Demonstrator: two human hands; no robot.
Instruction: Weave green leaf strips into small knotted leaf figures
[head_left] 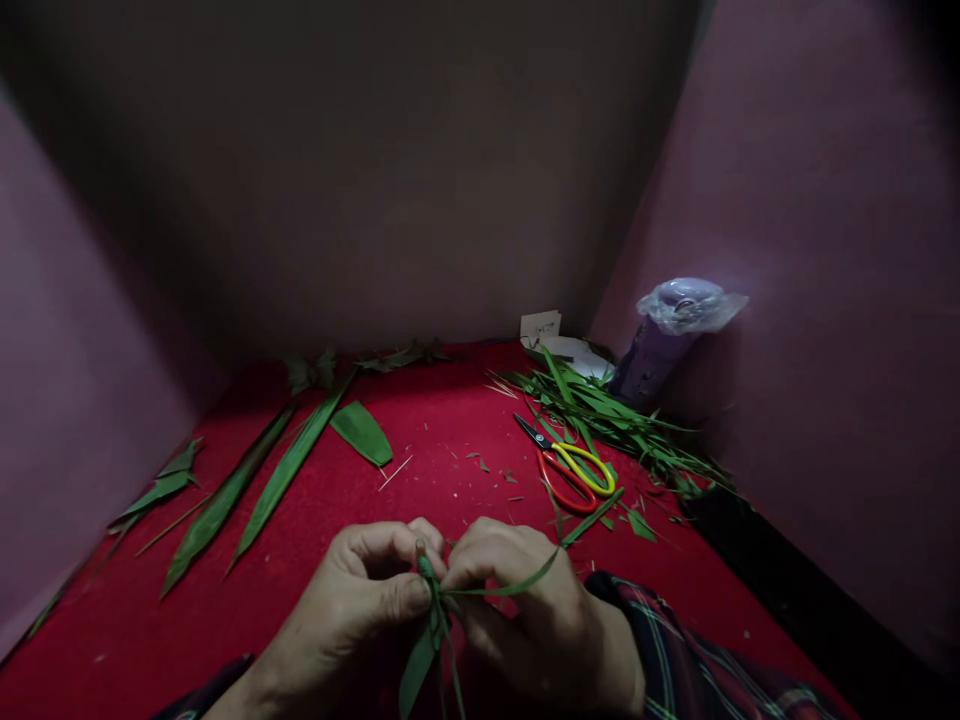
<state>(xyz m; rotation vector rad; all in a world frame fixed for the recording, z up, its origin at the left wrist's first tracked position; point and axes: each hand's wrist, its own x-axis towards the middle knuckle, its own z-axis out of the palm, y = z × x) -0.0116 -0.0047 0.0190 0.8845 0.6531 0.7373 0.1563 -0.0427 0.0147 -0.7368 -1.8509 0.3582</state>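
Low in the middle of the view, my left hand (352,600) pinches a small bundle of folded green leaf (427,610) between thumb and fingers. A pale stub sticks up at the bundle's top, and a broader leaf end hangs below it. Close against its right side, my right hand (517,600) is closed on a thin green leaf strip (510,590), which runs from the bundle across the fingers and curls upward. The right fingertips are partly hidden behind the bundle. Beyond my right hand lie scissors (574,470) with one yellow and one red handle.
Long green leaves (289,475) and a short cut leaf (362,433) lie on the red cloth (442,410) to the left. At the right, a heap of leaf strips (615,415) rests beside a purple container (660,345) topped with clear plastic. Walls enclose three sides.
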